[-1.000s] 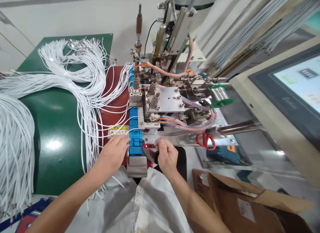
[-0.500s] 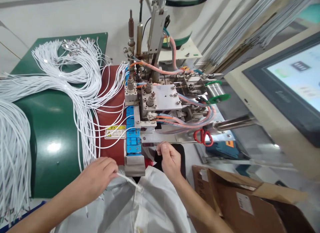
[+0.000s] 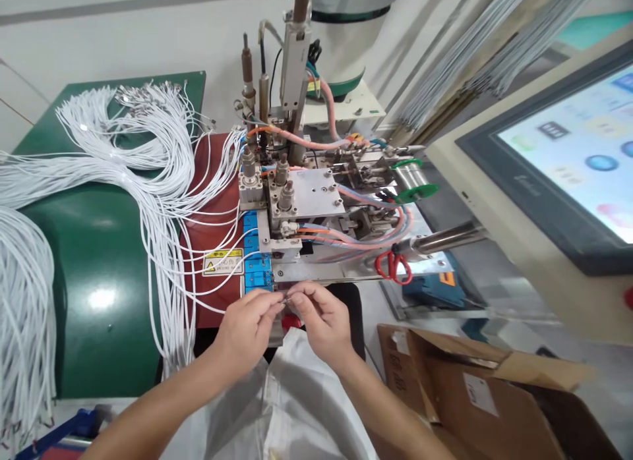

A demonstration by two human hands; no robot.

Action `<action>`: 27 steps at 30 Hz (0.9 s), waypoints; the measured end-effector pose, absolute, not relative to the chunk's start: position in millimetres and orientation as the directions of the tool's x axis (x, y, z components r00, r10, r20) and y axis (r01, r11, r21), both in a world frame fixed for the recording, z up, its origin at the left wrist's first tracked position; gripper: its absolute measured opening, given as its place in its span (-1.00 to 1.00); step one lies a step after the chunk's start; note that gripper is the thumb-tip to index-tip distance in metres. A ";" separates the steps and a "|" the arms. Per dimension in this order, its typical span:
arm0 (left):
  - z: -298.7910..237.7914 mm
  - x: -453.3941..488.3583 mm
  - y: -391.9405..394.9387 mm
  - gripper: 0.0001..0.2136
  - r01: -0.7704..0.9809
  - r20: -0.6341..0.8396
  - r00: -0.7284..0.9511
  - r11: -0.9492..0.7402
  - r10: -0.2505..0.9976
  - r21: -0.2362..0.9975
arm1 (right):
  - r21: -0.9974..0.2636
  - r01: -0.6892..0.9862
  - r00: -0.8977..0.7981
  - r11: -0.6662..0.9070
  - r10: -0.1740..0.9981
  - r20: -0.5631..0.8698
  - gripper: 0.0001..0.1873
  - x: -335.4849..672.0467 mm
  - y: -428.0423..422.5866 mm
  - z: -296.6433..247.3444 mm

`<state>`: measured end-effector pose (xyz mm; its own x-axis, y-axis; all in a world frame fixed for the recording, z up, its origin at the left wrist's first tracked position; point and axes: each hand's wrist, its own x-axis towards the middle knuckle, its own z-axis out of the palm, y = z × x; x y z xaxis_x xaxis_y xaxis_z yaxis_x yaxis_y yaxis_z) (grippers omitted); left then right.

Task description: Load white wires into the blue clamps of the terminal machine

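Note:
Just in front of the blue clamp blocks (image 3: 258,261), my left hand (image 3: 247,328) pinches the end of a white cable; the fingers cover most of it. My right hand (image 3: 322,318) meets it fingertip to fingertip, closed on the thin wire ends (image 3: 285,301) of that cable. Several white cables (image 3: 222,252) run from a large bundle (image 3: 165,275) on the left into the blue clamps. The soldering machine (image 3: 306,193), with its metal plate and cylinders, stands right behind my hands.
A green table (image 3: 103,328) carries the cable bundles. Red-handled scissors (image 3: 394,265) lie on the machine's front edge, near a solder wire spool (image 3: 414,181). At the right a touch screen (image 3: 568,163) juts in above an open cardboard box (image 3: 475,394).
My left hand has moved right and up from the cable bundle, bringing a cable end to my right hand. My right hand has shifted slightly left. The view has turned a little.

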<state>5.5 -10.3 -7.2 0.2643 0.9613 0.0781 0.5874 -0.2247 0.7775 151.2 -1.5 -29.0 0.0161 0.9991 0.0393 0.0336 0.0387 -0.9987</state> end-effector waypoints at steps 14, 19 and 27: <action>-2.9 1.7 -3.4 -0.84 0.406 -0.075 0.141 0.011 0.987 0.914 | -0.957 0.158 -0.021 0.242 0.970 0.242 -0.89 146.9 0.9 -27.1; -5.3 5.2 -3.6 -0.87 0.419 -0.019 0.024 0.007 1.000 0.908 | -0.971 0.135 0.110 0.197 0.971 0.213 -0.91 136.4 -4.7 -31.0; -9.1 9.1 -7.1 -0.89 0.520 0.072 0.043 -0.084 0.996 0.850 | -0.938 0.262 0.075 0.227 0.964 0.254 -0.91 138.1 2.7 -25.8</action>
<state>9.1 -7.1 -9.1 0.0433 0.9965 0.0721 0.5198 -0.0841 0.8501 138.1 2.7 -25.8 0.0751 0.9643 0.2540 0.2625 0.2267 -0.9379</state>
